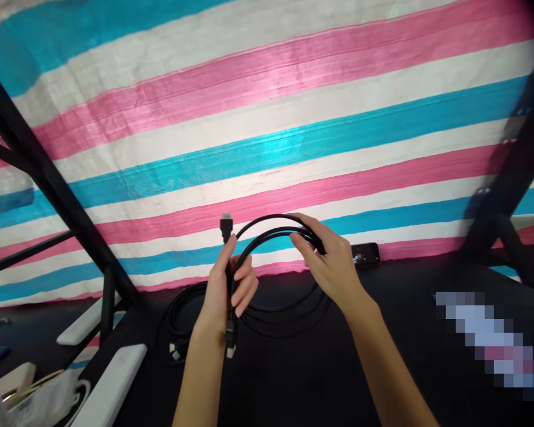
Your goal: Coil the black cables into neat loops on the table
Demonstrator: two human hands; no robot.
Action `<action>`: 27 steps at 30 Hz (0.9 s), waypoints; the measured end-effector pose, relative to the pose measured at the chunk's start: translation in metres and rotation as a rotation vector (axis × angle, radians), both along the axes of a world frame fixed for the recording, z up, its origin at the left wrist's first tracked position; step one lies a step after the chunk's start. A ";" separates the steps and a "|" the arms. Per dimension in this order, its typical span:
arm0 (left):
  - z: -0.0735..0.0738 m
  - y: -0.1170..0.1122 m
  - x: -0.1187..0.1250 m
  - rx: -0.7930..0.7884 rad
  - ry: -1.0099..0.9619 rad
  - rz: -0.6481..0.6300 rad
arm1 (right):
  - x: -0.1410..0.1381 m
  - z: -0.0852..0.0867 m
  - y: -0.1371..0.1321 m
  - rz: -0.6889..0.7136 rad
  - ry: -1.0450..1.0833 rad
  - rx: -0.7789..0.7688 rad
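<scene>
My left hand [228,284] is closed round a black cable [271,228], with one plug [226,226] sticking up above my thumb and another plug end hanging below my wrist. My right hand [328,256] pinches the same cable's loops at their top right. The loops arch between both hands and hang down in front of a black table [293,379]. A second coiled black cable [182,323] lies flat on the table just left of my left wrist.
A small black device [365,254] lies at the table's back edge by my right hand. White flat bars [111,385] lean at the lower left. Black frame struts [48,172] stand left and right before a pink, blue and white striped sheet [267,118].
</scene>
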State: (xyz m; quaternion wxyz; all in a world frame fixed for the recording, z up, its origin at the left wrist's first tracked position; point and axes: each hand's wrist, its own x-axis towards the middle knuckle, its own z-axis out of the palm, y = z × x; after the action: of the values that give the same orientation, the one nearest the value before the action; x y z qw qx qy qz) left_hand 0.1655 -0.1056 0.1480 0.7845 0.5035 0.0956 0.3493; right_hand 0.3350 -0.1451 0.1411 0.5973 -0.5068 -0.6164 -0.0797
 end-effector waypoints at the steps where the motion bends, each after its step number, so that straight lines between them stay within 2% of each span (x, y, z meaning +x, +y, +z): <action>1: -0.001 0.000 0.001 0.002 0.013 -0.047 | -0.001 0.001 -0.002 0.001 -0.012 0.025; 4: -0.004 -0.001 0.003 0.010 0.072 -0.133 | -0.001 0.003 -0.007 0.030 -0.079 0.047; 8: -0.005 -0.001 0.003 0.041 0.108 -0.137 | 0.002 0.004 -0.014 0.072 -0.160 0.032; 15: 0.001 -0.006 -0.006 0.020 0.119 -0.163 | -0.003 0.004 -0.018 0.138 -0.151 0.041; 20: 0.005 -0.015 -0.010 0.065 0.202 -0.070 | -0.009 0.005 -0.020 0.179 -0.188 0.069; 27: 0.002 -0.025 -0.011 0.257 0.372 0.036 | -0.011 0.004 -0.024 0.223 -0.164 0.097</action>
State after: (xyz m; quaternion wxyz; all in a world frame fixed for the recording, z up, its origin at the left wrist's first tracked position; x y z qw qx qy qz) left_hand 0.1546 -0.1302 0.1503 0.6763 0.6532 0.2024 0.2738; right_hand 0.3239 -0.1688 0.1447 0.5741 -0.3974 -0.7110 -0.0836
